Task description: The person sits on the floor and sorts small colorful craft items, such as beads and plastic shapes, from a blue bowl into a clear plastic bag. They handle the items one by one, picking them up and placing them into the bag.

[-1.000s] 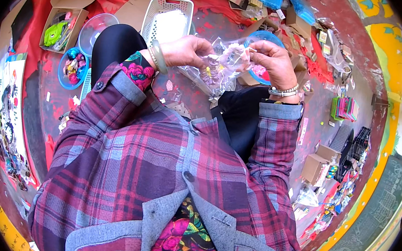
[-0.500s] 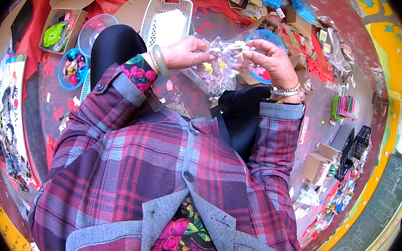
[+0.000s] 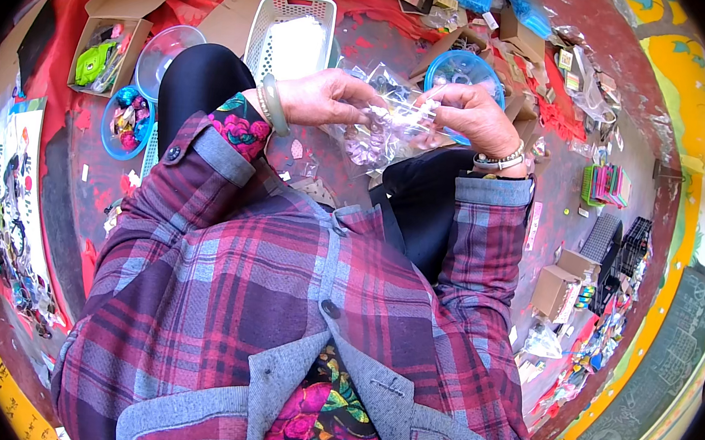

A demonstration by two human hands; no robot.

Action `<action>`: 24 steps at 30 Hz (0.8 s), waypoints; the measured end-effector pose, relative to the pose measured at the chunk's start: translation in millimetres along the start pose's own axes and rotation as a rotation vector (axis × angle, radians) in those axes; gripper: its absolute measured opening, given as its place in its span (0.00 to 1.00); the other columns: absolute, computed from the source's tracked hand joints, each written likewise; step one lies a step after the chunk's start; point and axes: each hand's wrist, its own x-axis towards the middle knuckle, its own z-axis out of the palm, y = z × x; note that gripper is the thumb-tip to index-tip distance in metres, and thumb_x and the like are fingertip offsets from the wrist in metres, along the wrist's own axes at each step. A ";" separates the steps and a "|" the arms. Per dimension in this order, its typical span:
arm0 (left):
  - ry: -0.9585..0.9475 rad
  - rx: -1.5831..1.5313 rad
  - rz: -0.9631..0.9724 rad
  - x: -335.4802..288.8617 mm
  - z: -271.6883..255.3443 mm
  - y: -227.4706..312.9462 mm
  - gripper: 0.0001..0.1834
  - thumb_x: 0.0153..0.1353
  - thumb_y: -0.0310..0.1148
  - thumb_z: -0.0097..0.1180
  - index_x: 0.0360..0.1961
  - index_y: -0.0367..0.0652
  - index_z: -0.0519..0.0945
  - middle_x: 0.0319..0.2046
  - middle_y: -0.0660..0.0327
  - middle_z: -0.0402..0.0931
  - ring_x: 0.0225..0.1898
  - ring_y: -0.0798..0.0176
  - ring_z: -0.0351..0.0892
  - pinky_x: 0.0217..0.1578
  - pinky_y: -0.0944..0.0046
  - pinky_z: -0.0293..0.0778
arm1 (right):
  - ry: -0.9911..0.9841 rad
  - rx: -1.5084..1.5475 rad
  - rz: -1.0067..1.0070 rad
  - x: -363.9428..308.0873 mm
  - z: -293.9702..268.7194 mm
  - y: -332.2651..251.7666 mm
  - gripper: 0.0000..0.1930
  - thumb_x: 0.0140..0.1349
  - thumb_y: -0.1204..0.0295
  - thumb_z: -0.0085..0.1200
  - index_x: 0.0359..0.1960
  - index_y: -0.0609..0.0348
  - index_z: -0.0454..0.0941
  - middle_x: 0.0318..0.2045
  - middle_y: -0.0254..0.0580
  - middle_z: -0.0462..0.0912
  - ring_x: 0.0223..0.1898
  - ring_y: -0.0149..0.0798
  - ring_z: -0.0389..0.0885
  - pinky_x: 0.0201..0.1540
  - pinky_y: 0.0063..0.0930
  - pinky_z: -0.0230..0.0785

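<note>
A clear plastic bag [image 3: 390, 143] hangs between my hands above my lap, with pale pinkish items showing through its film. My left hand [image 3: 322, 100] pinches the bag's left side between thumb and fingers. On the other side my right hand [image 3: 474, 117] has thumb and fingertips closed at the bag's upper edge, by a small whitish piece whose kind I cannot make out. Just beyond the bag stands a white perforated plastic basket [image 3: 255, 41] with white material inside. Behind my right hand is a blue round basin [image 3: 501, 88].
To the left stand an open cardboard box [image 3: 137, 38] with bright green things, a clear bowl [image 3: 166, 45] and a blue basin [image 3: 108, 141] of colourful pieces. At right are a green basket [image 3: 591, 185], a cardboard box [image 3: 551, 292] and black crates [image 3: 608, 257]. Red cloth [image 3: 372, 18] lies beyond.
My right hand has come lower and nearer my left, and my left hand has shifted slightly down. The bag is bunched closer between them, and more of the blue basin shows.
</note>
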 end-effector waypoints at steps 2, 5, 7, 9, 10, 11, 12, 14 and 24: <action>-0.006 0.011 -0.012 0.1 -2.2 -0.2 0.15 0.58 0.26 0.51 0.48 0.34 0.74 0.37 0.63 0.76 0.39 0.72 0.73 0.43 0.69 0.70 | -0.021 0.007 0.022 0.1 0.5 -1.6 0.09 0.55 0.74 0.53 0.36 0.67 0.77 0.26 0.35 0.78 0.25 0.25 0.76 0.31 0.18 0.70; -0.033 -0.022 -0.036 0.3 -3.7 -0.9 0.16 0.58 0.26 0.52 0.48 0.34 0.74 0.37 0.64 0.76 0.39 0.72 0.73 0.43 0.70 0.70 | -0.069 0.043 0.060 2.1 -4.1 1.9 0.08 0.55 0.74 0.54 0.34 0.66 0.77 0.25 0.34 0.78 0.26 0.24 0.75 0.30 0.17 0.69; -0.060 -0.070 -0.040 0.1 -3.8 -1.1 0.16 0.58 0.25 0.52 0.49 0.34 0.73 0.37 0.64 0.76 0.39 0.73 0.73 0.43 0.70 0.71 | -0.054 0.043 0.086 2.8 -3.5 2.0 0.08 0.55 0.74 0.55 0.33 0.66 0.77 0.25 0.33 0.77 0.26 0.24 0.75 0.29 0.17 0.69; -0.091 -0.128 -0.027 -1.4 -3.1 -0.8 0.17 0.58 0.23 0.51 0.50 0.35 0.73 0.38 0.63 0.76 0.39 0.73 0.73 0.43 0.70 0.71 | 0.013 0.011 0.112 3.9 3.1 -1.8 0.08 0.54 0.73 0.57 0.33 0.66 0.77 0.24 0.33 0.77 0.25 0.24 0.74 0.29 0.17 0.68; -0.090 -0.151 -0.037 -1.3 -2.2 -0.4 0.18 0.58 0.23 0.51 0.51 0.35 0.72 0.38 0.63 0.76 0.39 0.73 0.73 0.43 0.70 0.71 | 0.011 -0.013 0.117 4.9 3.3 -0.7 0.09 0.54 0.73 0.57 0.35 0.66 0.77 0.26 0.33 0.77 0.27 0.24 0.75 0.31 0.17 0.68; -0.089 -0.173 -0.048 -1.1 -0.9 0.3 0.19 0.57 0.23 0.51 0.51 0.35 0.71 0.39 0.63 0.76 0.39 0.73 0.73 0.43 0.70 0.71 | 0.010 -0.037 0.122 6.3 2.8 1.4 0.11 0.54 0.73 0.58 0.37 0.66 0.76 0.27 0.33 0.78 0.29 0.25 0.75 0.32 0.18 0.68; -0.089 -0.196 -0.058 -0.7 0.0 0.9 0.19 0.57 0.22 0.51 0.52 0.36 0.71 0.39 0.63 0.76 0.39 0.73 0.73 0.43 0.70 0.71 | 0.008 -0.061 0.127 7.0 2.4 3.2 0.13 0.53 0.73 0.58 0.39 0.66 0.75 0.29 0.34 0.78 0.30 0.25 0.75 0.34 0.18 0.68; -0.051 -0.185 -0.074 0.2 -0.5 1.1 0.20 0.57 0.22 0.51 0.52 0.36 0.70 0.40 0.63 0.75 0.39 0.73 0.73 0.42 0.71 0.72 | 0.095 -0.065 -0.038 6.5 1.9 4.5 0.17 0.54 0.72 0.58 0.45 0.65 0.73 0.34 0.36 0.77 0.35 0.27 0.75 0.40 0.19 0.67; 0.255 -0.455 0.118 3.0 -10.0 -5.7 0.16 0.54 0.24 0.54 0.45 0.40 0.69 0.39 0.63 0.74 0.38 0.72 0.73 0.37 0.71 0.71 | 0.742 -0.467 -0.653 -9.8 23.4 -17.1 0.04 0.53 0.75 0.57 0.30 0.61 0.79 0.29 0.37 0.80 0.31 0.31 0.77 0.35 0.21 0.67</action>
